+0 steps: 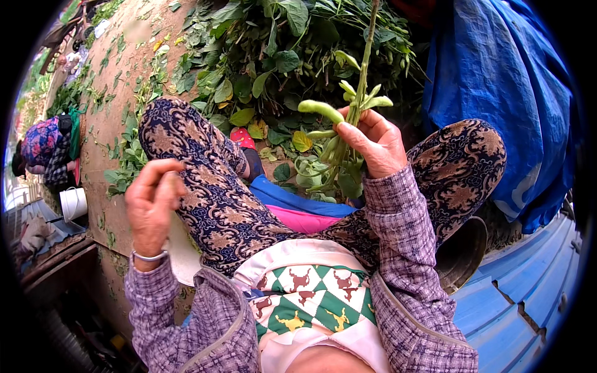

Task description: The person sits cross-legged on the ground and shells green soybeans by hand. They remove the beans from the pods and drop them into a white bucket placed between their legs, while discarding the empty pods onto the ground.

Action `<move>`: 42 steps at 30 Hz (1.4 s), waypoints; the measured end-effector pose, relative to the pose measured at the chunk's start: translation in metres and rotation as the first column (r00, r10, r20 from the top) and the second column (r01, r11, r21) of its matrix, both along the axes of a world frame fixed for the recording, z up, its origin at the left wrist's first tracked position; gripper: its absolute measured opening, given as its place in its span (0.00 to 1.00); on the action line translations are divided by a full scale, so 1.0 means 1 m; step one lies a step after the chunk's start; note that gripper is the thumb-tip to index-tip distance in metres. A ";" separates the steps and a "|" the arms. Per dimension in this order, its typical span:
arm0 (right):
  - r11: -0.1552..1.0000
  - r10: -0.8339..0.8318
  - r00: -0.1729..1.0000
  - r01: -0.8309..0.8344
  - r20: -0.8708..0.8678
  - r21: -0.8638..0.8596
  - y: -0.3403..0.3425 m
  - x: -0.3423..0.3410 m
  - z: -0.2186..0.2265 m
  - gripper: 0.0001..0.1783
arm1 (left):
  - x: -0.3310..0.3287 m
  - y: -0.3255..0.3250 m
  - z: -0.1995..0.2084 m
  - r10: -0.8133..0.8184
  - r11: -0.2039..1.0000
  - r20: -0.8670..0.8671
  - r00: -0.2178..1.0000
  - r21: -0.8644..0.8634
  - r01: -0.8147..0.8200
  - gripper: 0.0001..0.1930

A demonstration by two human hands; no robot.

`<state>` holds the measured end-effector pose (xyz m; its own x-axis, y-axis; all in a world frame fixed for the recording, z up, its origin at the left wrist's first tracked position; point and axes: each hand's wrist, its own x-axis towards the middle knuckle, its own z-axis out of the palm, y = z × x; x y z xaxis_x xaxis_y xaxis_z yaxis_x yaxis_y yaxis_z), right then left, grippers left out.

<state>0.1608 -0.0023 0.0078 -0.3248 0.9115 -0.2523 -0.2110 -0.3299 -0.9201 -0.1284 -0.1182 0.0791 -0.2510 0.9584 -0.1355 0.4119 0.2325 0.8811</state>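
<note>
Leafy heap: a mass of green bean plants (pixel 286 59) spreads ahead of the person, yellowed leaves (pixel 301 141) scattered along its near edge.
Bean stalk: the green stalk (pixel 362 79) stands roughly upright on the near side of the leafy heap, raised in front of its right part; the top runs past the upper edge of view.
Pods: plump, fuzzy green pods (pixel 320 110) stick out from the stalk, several above the grip, others hanging below it among leaves.
Right hand: closed around the stalk, this hand (pixel 378 144) pinches it between thumb and fingers, nearer the person than the leafy heap.
Left hand: fingers half curled, thumb close to them, this hand (pixel 152 202) is raised apart from the stalk, left of the leafy heap and nearer the person; blur hides whether anything small is pinched.
Trousers: dark patterned legs (pixel 208 168) spread wide on the near side of the heap.
Red shoe: a red shoe (pixel 242 137) sits just beside the heap's near edge.
Blue tarp: a crumpled sheet (pixel 497 93) hangs right of the heap.
White bucket: a small pail (pixel 74 204) lies well left of the heap, near another person (pixel 46 146).
</note>
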 end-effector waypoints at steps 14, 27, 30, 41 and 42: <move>0.959 -0.282 0.947 0.271 -0.156 -0.087 0.029 0.011 -0.007 0.20 | 0.128 0.165 -0.051 -0.276 0.878 0.759 0.590 -0.050 0.475 0.06; 0.993 -0.103 0.994 0.102 -0.024 -0.053 0.029 0.020 -0.013 0.23 | 0.123 0.176 -0.061 -0.151 0.812 0.931 0.332 -0.075 0.579 0.08; 0.994 -0.101 0.995 0.101 -0.014 -0.033 0.026 0.017 -0.015 0.22 | 0.120 0.170 -0.069 -0.110 0.818 0.939 0.325 -0.100 0.567 0.08; 0.997 -0.061 0.992 0.056 -0.112 -0.046 0.024 0.021 -0.014 0.25 | 0.135 0.162 -0.064 -0.286 0.882 0.824 0.489 0.027 0.470 0.04; 0.996 -0.071 0.990 0.065 -0.122 -0.059 0.018 0.017 -0.018 0.25 | 0.133 0.157 -0.067 -0.268 0.893 0.832 0.486 0.025 0.450 0.04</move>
<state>0.1773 0.0157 -0.0097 -0.2945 0.9185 -0.2639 -0.3460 -0.3599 -0.8665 0.0048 0.0387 0.0119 0.4111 0.8736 -0.2605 -0.3555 0.4168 0.8366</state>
